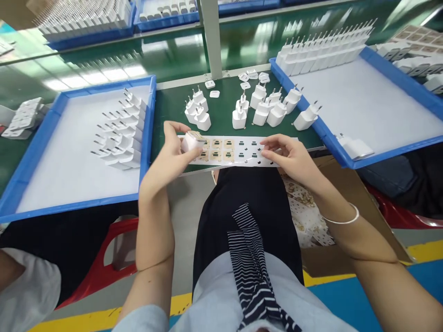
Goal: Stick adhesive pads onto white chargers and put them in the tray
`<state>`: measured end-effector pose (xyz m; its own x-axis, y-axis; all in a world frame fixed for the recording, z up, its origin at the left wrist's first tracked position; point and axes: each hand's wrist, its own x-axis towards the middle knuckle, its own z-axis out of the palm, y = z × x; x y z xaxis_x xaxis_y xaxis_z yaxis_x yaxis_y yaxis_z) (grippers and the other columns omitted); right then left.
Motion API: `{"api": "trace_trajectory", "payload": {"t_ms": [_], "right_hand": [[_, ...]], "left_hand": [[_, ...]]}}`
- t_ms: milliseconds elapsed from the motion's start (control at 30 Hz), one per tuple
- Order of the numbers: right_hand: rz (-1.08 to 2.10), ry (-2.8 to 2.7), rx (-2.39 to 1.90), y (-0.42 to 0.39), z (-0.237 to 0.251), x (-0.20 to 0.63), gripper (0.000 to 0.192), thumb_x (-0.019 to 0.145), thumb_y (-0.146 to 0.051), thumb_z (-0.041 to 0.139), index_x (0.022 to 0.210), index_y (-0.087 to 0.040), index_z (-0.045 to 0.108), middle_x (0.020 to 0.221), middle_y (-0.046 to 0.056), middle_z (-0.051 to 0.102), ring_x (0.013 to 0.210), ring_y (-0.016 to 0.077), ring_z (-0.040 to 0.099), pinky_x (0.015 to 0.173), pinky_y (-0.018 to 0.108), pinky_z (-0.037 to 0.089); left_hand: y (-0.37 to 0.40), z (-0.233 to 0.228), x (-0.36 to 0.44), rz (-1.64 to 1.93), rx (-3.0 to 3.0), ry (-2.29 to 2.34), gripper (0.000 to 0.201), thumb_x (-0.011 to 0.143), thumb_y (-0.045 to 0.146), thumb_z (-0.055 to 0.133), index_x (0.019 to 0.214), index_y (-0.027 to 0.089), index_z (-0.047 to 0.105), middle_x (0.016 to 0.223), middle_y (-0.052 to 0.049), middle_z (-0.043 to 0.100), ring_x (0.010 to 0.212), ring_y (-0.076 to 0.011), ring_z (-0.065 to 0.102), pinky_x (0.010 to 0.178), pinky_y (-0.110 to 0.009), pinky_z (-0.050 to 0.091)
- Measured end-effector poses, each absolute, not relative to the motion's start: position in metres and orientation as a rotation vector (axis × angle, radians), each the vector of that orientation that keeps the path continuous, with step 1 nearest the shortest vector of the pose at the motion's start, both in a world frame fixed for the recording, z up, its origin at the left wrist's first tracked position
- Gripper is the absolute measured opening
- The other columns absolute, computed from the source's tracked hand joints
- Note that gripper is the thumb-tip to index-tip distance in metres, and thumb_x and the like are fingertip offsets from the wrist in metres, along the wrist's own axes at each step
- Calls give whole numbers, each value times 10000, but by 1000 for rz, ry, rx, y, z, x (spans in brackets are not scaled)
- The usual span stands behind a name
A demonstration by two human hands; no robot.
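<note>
My left hand (173, 150) is closed round a white charger (188, 142), whose tan-coloured end faces up. Beneath it lies a white sticker sheet (238, 162) along the table's front edge. Tan stickers (216, 150) remain on its left and middle part, while the right part shows bare backing with small dark cut-outs. Over the sheet's right end, my right hand (285, 154) has its thumb and fingertips drawn together; what they hold, if anything, is too small to make out. Behind the sheet stand several white plug chargers (239, 117), prongs up, with another group (202, 119) further left.
A blue-rimmed tray (147, 138) at left holds rows of chargers (128, 133). Another blue-rimmed tray (327, 131) at right has a charger row (321, 53) along its back. Small white pieces (214, 94) lie near the post (212, 41). A cardboard box (346, 193) stands below right.
</note>
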<state>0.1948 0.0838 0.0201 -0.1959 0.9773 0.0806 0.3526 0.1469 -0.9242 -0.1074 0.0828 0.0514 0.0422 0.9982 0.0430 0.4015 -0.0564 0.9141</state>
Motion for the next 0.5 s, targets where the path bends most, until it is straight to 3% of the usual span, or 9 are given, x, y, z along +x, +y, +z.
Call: {"api": "trace_trajectory", "payload": {"t_ms": [100, 267, 367, 433, 500], "right_hand": [[852, -1749, -1273, 91, 8, 182, 136, 864, -230, 667, 994, -199, 690, 957, 65, 702, 860, 207, 645, 723, 343, 509], [628, -1927, -1264, 93, -3, 163, 91, 880, -193, 632, 962, -193, 670, 971, 78, 694, 865, 222, 636, 763, 364, 494], [633, -2001, -1255, 92, -3, 166, 84, 900, -192, 606, 958, -184, 665, 1036, 99, 680, 897, 234, 639, 798, 379, 497], [658, -2019, -1242, 91, -3, 169, 85, 908, -201, 600, 960, -184, 665, 1054, 105, 672, 911, 239, 639, 826, 388, 498], [680, -2017, -1237, 92, -2, 171, 78, 905, -209, 605, 953, -191, 664, 1058, 103, 672, 911, 241, 634, 838, 395, 496]], "left_hand": [[101, 74, -108, 854, 1862, 1865, 304, 804, 274, 763, 1051, 241, 589, 1157, -79, 623, 1122, -301, 599, 976, -457, 459], [126, 89, -103, 557, 1919, 2345, 384, 759, 278, 784, 1098, 194, 625, 1165, -128, 682, 1143, -362, 608, 988, -533, 475], [152, 72, -114, 715, 1875, 2245, 331, 643, 272, 884, 803, 200, 603, 922, -75, 663, 1171, -374, 567, 1087, -602, 390], [171, 56, -124, 933, 1780, 2107, 421, 580, 314, 938, 630, 223, 529, 710, -25, 545, 1234, -382, 513, 1160, -625, 284], [184, 42, -133, 977, 1708, 2062, 466, 582, 361, 941, 559, 238, 491, 645, -17, 468, 1285, -395, 482, 1171, -610, 252]]}}
